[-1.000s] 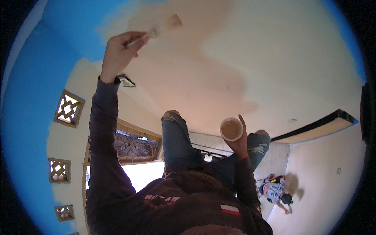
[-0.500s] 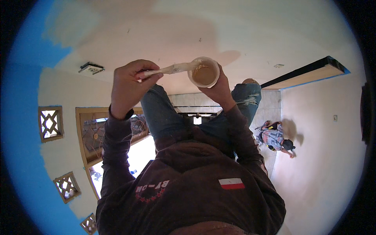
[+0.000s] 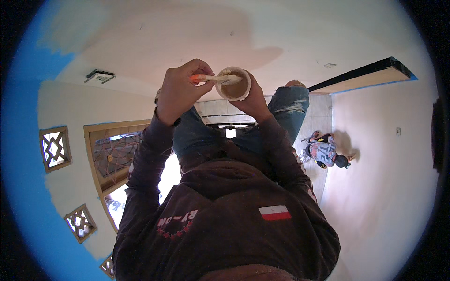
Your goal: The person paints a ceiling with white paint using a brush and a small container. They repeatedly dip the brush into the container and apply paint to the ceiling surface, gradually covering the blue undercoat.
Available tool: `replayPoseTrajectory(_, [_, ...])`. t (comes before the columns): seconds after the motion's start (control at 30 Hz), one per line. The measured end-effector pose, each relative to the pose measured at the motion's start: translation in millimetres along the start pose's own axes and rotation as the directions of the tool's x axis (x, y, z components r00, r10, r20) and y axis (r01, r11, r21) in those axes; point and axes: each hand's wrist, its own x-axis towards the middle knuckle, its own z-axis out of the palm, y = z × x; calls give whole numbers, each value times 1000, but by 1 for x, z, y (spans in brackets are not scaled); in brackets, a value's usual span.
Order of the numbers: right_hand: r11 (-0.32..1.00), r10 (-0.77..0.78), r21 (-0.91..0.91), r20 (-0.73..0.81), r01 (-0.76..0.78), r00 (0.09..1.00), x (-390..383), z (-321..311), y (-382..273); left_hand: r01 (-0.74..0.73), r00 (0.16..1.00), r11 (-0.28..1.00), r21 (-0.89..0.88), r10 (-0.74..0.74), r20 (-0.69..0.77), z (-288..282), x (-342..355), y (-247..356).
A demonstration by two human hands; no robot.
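My left hand (image 3: 183,91) is closed around the orange handle of a paintbrush (image 3: 210,78), held above my lap. The brush's pale, paint-coated bristles (image 3: 232,80) dip into the mouth of a round white cup (image 3: 234,96) with a beige, paint-like coating inside. My right hand (image 3: 255,100) grips the cup from its right side, and the fingers behind it are hidden. The cup is tilted so that its inside faces me.
A pale wall (image 3: 187,37) with blue-painted parts (image 3: 28,117) lies ahead and left. At left are a wooden-framed opening (image 3: 93,164) and a lattice vent (image 3: 55,149). A black-edged ledge (image 3: 365,77) juts out at right. Below it, another person (image 3: 326,151) reaches toward the wall.
My left hand has moved right, toward the cup, and the brush has gone further in, its orange handle now showing. The cup has shifted slightly left.
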Motion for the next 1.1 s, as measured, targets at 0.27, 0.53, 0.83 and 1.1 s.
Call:
replayPoseTrajectory(0.27, [996,66,58,25,-68,997,-4,0,8,-77,996,997,6,76,35,39,7,-25])
replayPoseTrajectory(0.53, [999,8,-33,64,-6,998,-3,1,7,-210,971,970,120,193,139,55,7,-29])
replayPoseTrajectory(0.83, [991,28,133,40,-33,999,-5,2,6,-165,985,985,43,163,56,45,9,-19])
replayPoseTrajectory(1.1, [996,-91,9,61,90,994,-8,3,11,-91,995,996,6,91,-27,45,-2,-28])
